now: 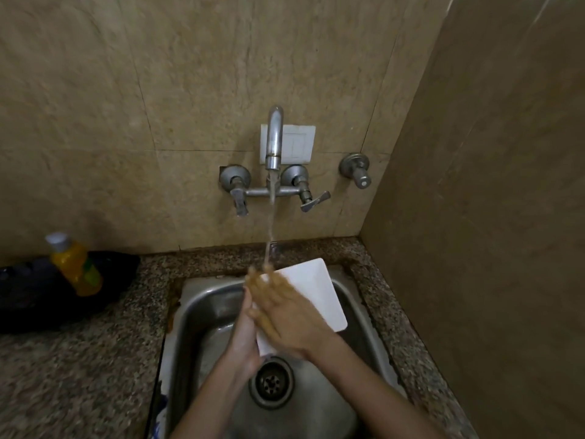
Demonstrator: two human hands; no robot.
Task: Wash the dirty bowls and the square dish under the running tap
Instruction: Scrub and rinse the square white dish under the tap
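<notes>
Nearest me, the drain [271, 383] sits open in the steel sink [202, 312], ready to take the runoff. Just above it my left hand [245, 331] grips the left edge of the square dish [316, 293], holding it up over the basin, I judge so that water sheds off instead of pooling. My right hand [285, 315] lies flat on the dish's white face, fingers straight and spread; they are blurred, likely from rubbing. The stream [270, 229] lands at the dish's far edge, by my fingertips. No bowls show. A speckled stone counter [79, 359] rims the sink; at left a yellow bottle [76, 264] leans on something black [28, 299]. Beyond, the tap [274, 134] juts from the beige tiled wall [158, 74], in front of a white switch plate [299, 142].
</notes>
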